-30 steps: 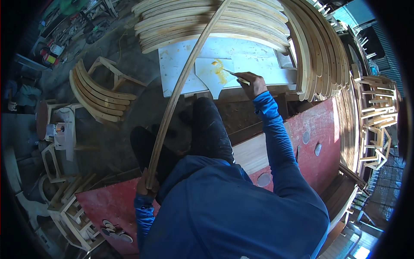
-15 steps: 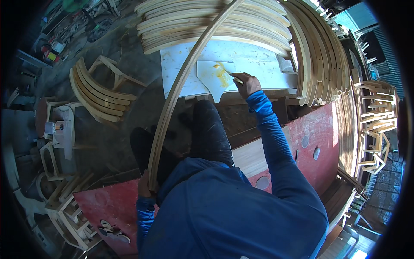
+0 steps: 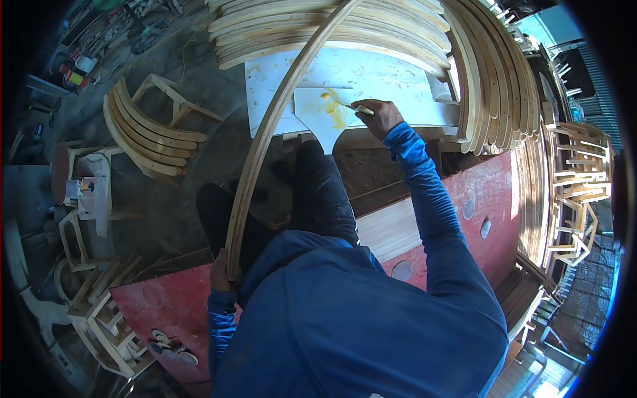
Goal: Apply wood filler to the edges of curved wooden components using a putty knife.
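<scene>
My left hand (image 3: pixel 219 270) is closed around the lower end of a long curved wooden strip (image 3: pixel 265 136). The strip slants up across my lap to the stacked pieces at the back. My right hand (image 3: pixel 379 118) grips a small putty knife (image 3: pixel 363 109) with a pale handle. Its thin tip is over a white board (image 3: pixel 316 118) smeared with yellow-brown paste (image 3: pixel 337 114). That board lies on a larger pale sheet (image 3: pixel 391 83), with a narrow end jutting past the near edge toward my knee.
Curved wooden pieces (image 3: pixel 325 36) are stacked behind the sheet, and more (image 3: pixel 494 73) stand at the right. A smaller curved stack (image 3: pixel 149 136) is on the floor at left, beside a wooden frame (image 3: pixel 174 99). Red boards (image 3: pixel 474 225) flank me; round discs lie on the left one.
The tip of the putty knife has shifted slightly left over the paste. The strip's lower end and my left hand have risen a little in view.
</scene>
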Tool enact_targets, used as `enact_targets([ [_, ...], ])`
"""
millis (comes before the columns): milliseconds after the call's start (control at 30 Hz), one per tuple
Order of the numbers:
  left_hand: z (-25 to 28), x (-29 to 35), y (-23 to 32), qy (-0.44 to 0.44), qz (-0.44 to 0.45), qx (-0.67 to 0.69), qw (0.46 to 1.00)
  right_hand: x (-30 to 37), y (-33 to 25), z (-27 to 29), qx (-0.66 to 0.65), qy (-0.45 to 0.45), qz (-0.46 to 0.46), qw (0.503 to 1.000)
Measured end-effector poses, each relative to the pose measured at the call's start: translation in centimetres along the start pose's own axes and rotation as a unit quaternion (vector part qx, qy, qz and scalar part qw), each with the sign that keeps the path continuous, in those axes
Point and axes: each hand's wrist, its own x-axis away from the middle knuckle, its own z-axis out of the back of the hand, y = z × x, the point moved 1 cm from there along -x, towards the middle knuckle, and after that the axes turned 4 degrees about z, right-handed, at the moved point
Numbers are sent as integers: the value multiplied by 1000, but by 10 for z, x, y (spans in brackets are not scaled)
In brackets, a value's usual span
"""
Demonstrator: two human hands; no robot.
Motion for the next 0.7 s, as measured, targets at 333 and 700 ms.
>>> enact_targets([
  [333, 7, -5, -2, -15, 10, -26, 999, 10, -11, -5, 19, -2, 12, 1000],
  [700, 7, -11, -3, -19, 12, -42, 999, 23, -31, -1, 34, 24, 13, 999],
])
